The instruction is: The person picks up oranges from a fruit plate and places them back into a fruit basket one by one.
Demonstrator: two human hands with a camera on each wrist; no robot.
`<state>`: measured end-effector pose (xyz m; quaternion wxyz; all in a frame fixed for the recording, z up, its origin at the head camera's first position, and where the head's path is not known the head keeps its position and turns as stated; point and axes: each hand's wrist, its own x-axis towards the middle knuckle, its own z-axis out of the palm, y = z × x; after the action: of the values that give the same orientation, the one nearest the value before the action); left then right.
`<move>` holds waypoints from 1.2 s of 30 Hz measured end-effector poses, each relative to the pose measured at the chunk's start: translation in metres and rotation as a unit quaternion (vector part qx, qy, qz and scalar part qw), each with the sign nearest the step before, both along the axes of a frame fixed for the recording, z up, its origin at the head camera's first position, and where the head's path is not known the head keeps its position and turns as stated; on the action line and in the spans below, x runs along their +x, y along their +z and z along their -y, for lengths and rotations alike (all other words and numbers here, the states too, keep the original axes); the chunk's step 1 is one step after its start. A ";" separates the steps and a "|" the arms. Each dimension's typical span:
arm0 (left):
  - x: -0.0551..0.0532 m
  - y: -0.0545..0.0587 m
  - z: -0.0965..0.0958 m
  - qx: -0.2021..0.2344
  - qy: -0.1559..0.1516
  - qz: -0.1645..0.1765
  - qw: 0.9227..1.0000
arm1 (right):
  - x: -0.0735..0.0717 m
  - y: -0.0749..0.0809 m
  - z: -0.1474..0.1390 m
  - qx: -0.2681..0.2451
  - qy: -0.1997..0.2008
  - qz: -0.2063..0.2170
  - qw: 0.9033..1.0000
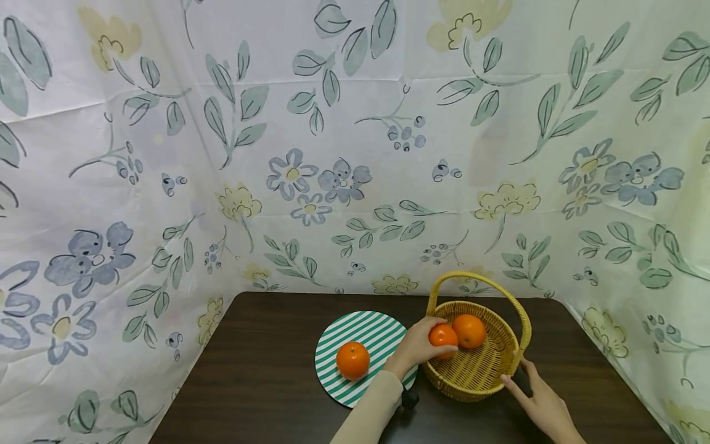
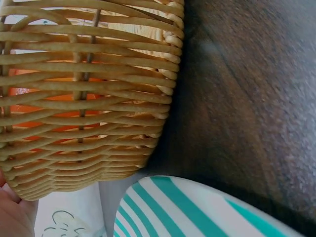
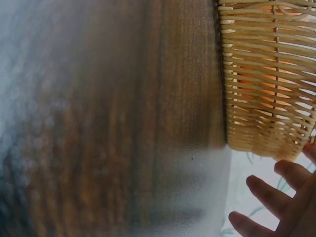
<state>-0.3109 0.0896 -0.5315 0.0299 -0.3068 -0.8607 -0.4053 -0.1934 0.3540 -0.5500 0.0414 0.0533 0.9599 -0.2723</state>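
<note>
My left hand [image 1: 418, 344] reaches over the near left rim of a yellow wicker basket [image 1: 471, 382] and grips an orange [image 1: 443, 336] between thumb and fingers. Another orange [image 1: 469, 331] lies in the basket just right of the held one. My right hand [image 1: 543, 398] touches the basket's right side near the foot of its handle; in the right wrist view its fingers [image 3: 269, 195] look spread and fairly straight. A third orange [image 1: 352, 361] sits on a round green-and-white striped mat [image 1: 377, 330] left of the basket.
The dark wooden table [image 1: 261, 364] carries everything. Behind it and at the sides hangs a floral cloth [image 1: 333, 154]. The basket's tall arched handle [image 1: 477, 276] rises over its opening. A small black object [image 1: 409, 398] sits at my left wrist.
</note>
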 end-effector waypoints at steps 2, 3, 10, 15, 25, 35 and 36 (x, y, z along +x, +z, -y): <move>0.001 -0.001 0.000 -0.002 0.005 0.006 1.000 | 0.000 0.000 0.000 0.000 0.001 0.000 1.000; 0.001 -0.001 0.000 -0.004 0.006 0.007 1.000 | 0.000 0.000 0.000 0.000 0.002 0.000 1.000; 0.003 -0.002 0.000 -0.013 0.007 0.016 1.000 | 0.001 -0.002 0.000 0.001 0.001 0.000 1.000; 0.004 0.001 0.000 -0.016 0.002 0.013 1.000 | 0.001 -0.002 0.000 -0.003 0.002 0.001 1.000; 0.007 0.004 0.004 -0.021 0.000 0.009 1.000 | 0.002 0.000 0.001 -0.009 0.004 0.011 1.000; 0.010 0.008 0.009 -0.006 -0.005 -0.002 1.000 | 0.002 0.001 0.001 -0.007 0.004 -0.005 1.000; 0.010 0.009 0.010 -0.006 -0.004 -0.003 1.000 | 0.002 0.001 0.001 -0.007 0.004 -0.011 1.000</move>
<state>-0.3007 0.0796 -0.5227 0.0287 -0.3115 -0.8616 -0.3997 -0.1916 0.3533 -0.5492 0.0320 0.0463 0.9586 -0.2793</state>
